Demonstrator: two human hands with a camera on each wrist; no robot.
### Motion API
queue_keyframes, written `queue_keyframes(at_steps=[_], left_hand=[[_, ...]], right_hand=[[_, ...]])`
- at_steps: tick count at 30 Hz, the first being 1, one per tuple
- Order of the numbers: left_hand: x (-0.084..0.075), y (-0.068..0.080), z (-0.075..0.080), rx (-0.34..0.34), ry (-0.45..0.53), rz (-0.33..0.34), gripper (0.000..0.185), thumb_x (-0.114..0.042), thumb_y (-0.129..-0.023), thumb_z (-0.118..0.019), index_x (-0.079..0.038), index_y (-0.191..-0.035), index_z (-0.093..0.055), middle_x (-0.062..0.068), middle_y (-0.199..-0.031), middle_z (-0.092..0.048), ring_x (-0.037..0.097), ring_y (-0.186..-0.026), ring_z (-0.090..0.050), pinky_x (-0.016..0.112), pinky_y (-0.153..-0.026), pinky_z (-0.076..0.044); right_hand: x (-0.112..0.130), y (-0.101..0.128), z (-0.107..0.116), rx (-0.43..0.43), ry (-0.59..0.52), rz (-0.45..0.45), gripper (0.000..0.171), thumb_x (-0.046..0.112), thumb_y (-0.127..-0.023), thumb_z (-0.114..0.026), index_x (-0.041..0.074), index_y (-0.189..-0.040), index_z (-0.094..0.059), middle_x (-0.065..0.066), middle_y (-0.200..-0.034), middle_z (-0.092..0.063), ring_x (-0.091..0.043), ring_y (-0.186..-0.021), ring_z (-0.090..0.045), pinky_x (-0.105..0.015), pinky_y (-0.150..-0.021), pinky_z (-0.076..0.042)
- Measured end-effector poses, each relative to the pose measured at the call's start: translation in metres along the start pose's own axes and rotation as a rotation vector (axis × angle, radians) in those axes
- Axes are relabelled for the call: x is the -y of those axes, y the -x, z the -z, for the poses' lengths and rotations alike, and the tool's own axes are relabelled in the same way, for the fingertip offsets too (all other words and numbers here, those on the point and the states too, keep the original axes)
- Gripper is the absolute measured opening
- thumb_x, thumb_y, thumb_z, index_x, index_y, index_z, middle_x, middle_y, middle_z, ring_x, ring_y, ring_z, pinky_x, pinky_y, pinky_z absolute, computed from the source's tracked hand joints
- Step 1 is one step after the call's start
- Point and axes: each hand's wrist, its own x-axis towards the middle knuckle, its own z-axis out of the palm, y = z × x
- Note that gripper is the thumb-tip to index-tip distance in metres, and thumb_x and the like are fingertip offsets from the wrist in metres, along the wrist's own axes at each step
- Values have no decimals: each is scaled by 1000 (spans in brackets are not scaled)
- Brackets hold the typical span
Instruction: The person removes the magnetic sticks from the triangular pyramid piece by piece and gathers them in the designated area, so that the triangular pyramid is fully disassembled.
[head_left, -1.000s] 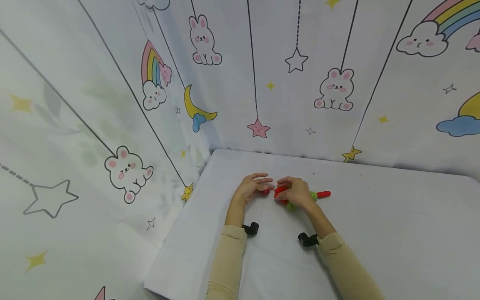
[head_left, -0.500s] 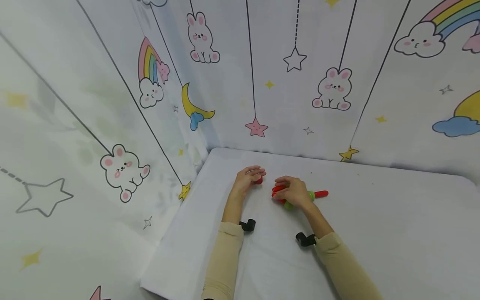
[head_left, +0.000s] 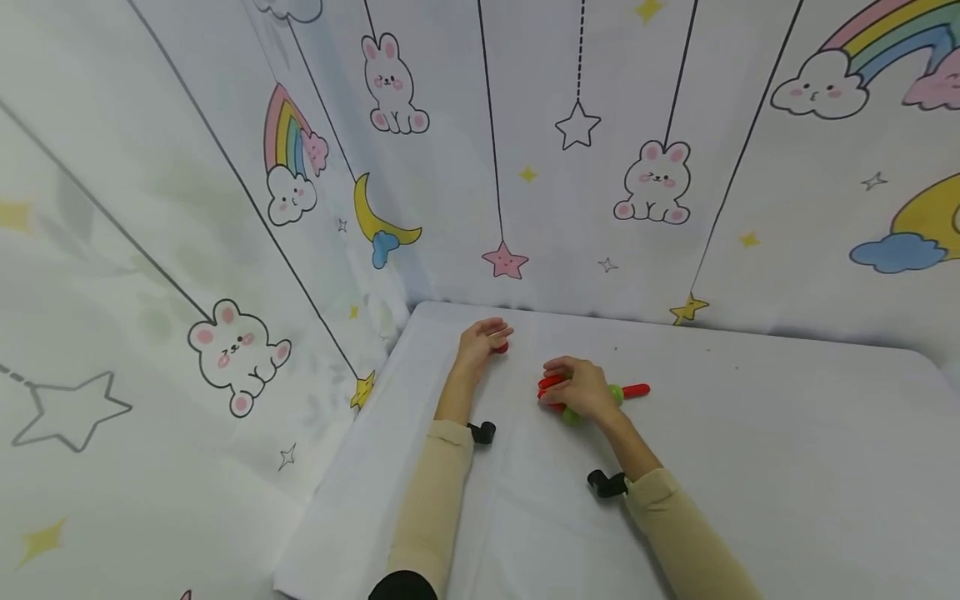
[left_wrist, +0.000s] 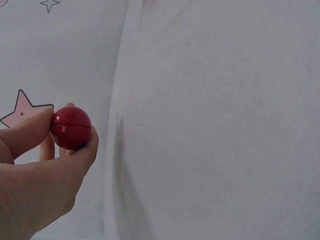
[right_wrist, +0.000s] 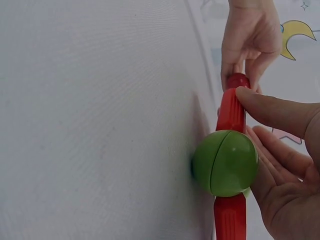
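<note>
My left hand (head_left: 486, 335) is near the table's far left corner and pinches a small red ball (head_left: 501, 347). In the left wrist view the red ball (left_wrist: 71, 127) sits between thumb and fingertips (left_wrist: 30, 131), above the cloth. My right hand (head_left: 576, 387) grips a toy of red rods and green balls (head_left: 617, 392) that lies on the table, a red rod end (head_left: 637, 389) sticking out to the right. In the right wrist view my thumb (right_wrist: 280, 111) presses on a red rod (right_wrist: 231, 109) and my fingers (right_wrist: 280, 167) cup a green ball (right_wrist: 226, 162).
The table (head_left: 750, 450) is covered with a white cloth. Cartoon-printed sheets form a back wall (head_left: 600, 167) and a left wall (head_left: 150, 250) close to the table. The table's left edge (head_left: 352, 450) drops off beside my left arm. Black wrist mounts (head_left: 480, 432) sit on both arms.
My left hand has moved away from the toy toward the far left corner, carrying the red ball with it. My right hand has stayed on the toy.
</note>
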Motion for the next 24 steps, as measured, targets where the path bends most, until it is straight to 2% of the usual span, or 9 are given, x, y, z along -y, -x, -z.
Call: queue_keyframes(at_steps=[4, 11, 15, 17, 20, 24], left_hand=[[4, -6, 3, -9, 7, -4, 50, 15, -98, -56, 12, -147, -45, 33, -151, -47, 36, -136, -57, 28, -94, -56], [5, -16, 3, -11, 21, -13, 50, 15, -99, -53, 13, -148, -42, 33, -153, -44, 38, -139, -54, 38, -105, -52], [5, -22, 3, -9, 30, -9, 50, 18, -99, -52, 14, -147, -41, 34, -152, -43, 39, -140, -52, 33, -99, -54], [6, -25, 4, -6, 27, -5, 50, 18, -99, -52, 14, -147, -41, 33, -151, -45, 38, -140, -52, 29, -95, -55], [6, -29, 6, 1, 13, 3, 50, 19, -98, -51, 13, -147, -43, 32, -150, -47, 37, -141, -52, 35, -103, -53], [10, -37, 9, 4, -8, -27, 49, 20, -93, -57, 11, -141, -50, 27, -140, -57, 31, -133, -61, 38, -101, -55]], right_hand=[[-1, 0, -1, 3, 5, 4, 53, 14, -82, -91, 9, -130, -69, -7, -117, -73, -18, -89, -71, -34, -83, -60], [2, 2, -1, 3, -3, -6, 54, 14, -82, -91, 10, -131, -69, -7, -117, -72, -20, -90, -71, -36, -85, -61], [2, 2, -2, -4, 12, -8, 54, 16, -82, -91, 11, -131, -69, -6, -117, -72, -19, -91, -71, -36, -85, -60], [2, 3, -3, -4, 11, -8, 54, 15, -82, -91, 11, -131, -69, -5, -116, -72, -19, -90, -71, -36, -85, -60], [2, 2, -3, -2, 6, -6, 54, 14, -82, -90, 10, -131, -69, -6, -116, -72, -18, -90, -71, -35, -85, -60], [3, 2, -1, 1, 9, -3, 55, 12, -83, -90, 7, -132, -68, -8, -117, -72, -20, -92, -71, -34, -84, -60]])
